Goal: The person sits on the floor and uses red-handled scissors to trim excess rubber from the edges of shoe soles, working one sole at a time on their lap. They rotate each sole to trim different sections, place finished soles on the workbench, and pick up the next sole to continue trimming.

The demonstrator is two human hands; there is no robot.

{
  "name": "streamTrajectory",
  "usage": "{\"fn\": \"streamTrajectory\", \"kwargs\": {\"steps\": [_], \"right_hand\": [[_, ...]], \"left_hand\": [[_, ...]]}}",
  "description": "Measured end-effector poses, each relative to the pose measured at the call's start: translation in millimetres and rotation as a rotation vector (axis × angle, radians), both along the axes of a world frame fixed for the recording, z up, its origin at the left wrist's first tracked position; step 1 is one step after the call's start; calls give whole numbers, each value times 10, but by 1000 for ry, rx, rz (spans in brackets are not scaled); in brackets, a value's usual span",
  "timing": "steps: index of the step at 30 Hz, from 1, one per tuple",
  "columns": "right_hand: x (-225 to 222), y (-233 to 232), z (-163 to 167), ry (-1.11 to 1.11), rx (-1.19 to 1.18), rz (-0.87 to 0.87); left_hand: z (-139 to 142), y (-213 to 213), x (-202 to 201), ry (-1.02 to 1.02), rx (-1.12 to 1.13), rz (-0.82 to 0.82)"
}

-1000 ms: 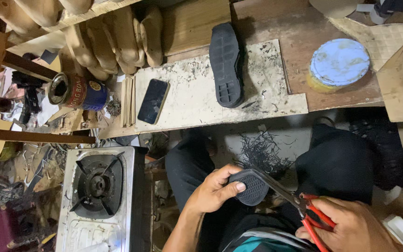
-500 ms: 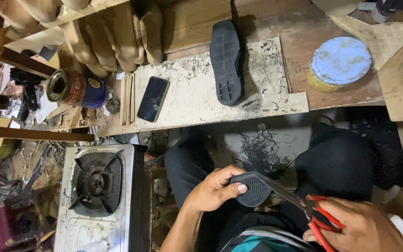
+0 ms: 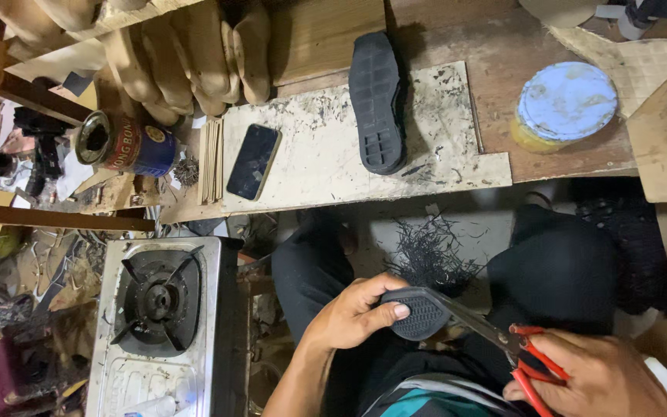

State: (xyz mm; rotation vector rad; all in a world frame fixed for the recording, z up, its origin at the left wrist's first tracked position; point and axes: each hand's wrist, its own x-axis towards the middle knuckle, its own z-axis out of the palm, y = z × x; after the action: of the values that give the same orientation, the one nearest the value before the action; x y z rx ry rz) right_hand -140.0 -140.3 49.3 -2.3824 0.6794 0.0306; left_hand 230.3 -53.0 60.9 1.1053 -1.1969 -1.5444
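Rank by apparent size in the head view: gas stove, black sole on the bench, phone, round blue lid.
1. gas stove
2. black sole
3. round blue lid
4. phone
The lid and phone look close in size; treat that order as unsure.

Shoemaking workshop, wooden lasts (image 3: 194, 54), rubber sole (image 3: 377, 100)

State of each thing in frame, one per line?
Left hand: grips the sole.
Right hand: holds the scissors.
Sole: held over the lap, tread up.
Scissors: blades at the sole's edge.
Second sole: lying flat on the board, tread up.
Phone: screen dark.
Tin: on its side, open.
Burner: unlit.
Round can: lid on.
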Motion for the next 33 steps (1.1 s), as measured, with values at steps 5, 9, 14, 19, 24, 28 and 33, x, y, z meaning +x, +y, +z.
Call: {"fn": "streamTrajectory", "kwargs": {"steps": [5, 9, 14, 19, 24, 28, 33], "right_hand": [[-21, -98, 54, -233, -171, 238], [162, -84, 167, -210, -160, 36], [628, 57, 260, -129, 530, -596], [799, -85, 338, -290, 508, -733], [710, -85, 290, -484, 472, -776], [762, 119, 196, -474, 703, -739], [833, 133, 194, -322, 617, -740]], "left_hand": [[12, 11, 26, -80, -8, -22], [-9, 1, -58, -30, 5, -46], [107, -50, -426, 6, 3, -114], [323, 29, -640, -316, -479, 322], [205, 96, -497, 336, 0, -180], [-71, 62, -673, 802, 240, -41], [-161, 47, -652, 818, 97, 507]]}}
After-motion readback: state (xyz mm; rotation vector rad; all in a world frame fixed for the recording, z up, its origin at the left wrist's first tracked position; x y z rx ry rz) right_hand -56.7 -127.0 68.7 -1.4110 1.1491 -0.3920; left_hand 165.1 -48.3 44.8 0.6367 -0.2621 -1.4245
